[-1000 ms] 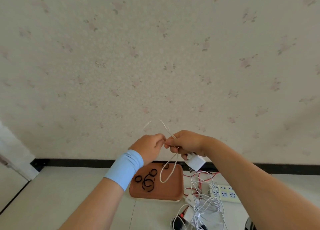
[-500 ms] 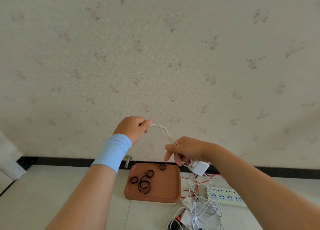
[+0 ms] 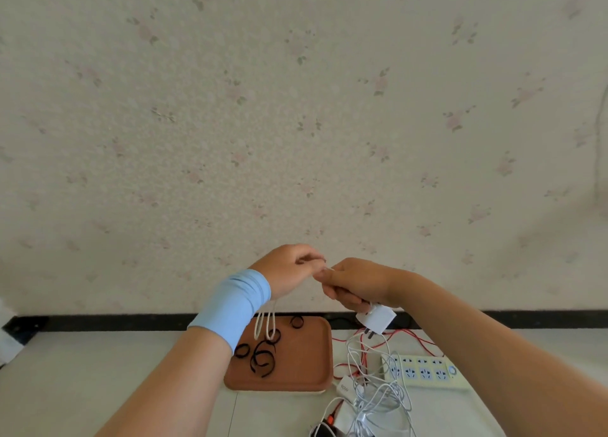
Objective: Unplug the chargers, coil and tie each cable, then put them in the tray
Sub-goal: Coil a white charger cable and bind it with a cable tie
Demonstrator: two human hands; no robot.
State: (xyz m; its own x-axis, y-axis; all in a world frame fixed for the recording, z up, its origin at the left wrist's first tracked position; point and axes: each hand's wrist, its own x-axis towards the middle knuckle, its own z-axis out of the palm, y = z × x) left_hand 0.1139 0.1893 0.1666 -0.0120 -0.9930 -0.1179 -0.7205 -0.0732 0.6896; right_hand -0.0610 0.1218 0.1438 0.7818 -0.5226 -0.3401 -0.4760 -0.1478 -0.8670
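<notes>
Holding the cable (image 3: pixel 266 324) pinched in my left hand (image 3: pixel 289 268) and gripped in my right hand (image 3: pixel 355 283) above the tray (image 3: pixel 306 375), I am watching loops dangling over its far edge, the charger (image 3: pixel 375 319) hanging beyond its right corner.

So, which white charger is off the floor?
The white square charger with prongs, hanging from the right hand; the other white charger lies on the floor beside the brown tray.

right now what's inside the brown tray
Several black tie loops lie in the tray; no charger shows there. Loops of the white cable hanging from the left hand and the blue wristband cover its left part.
</notes>
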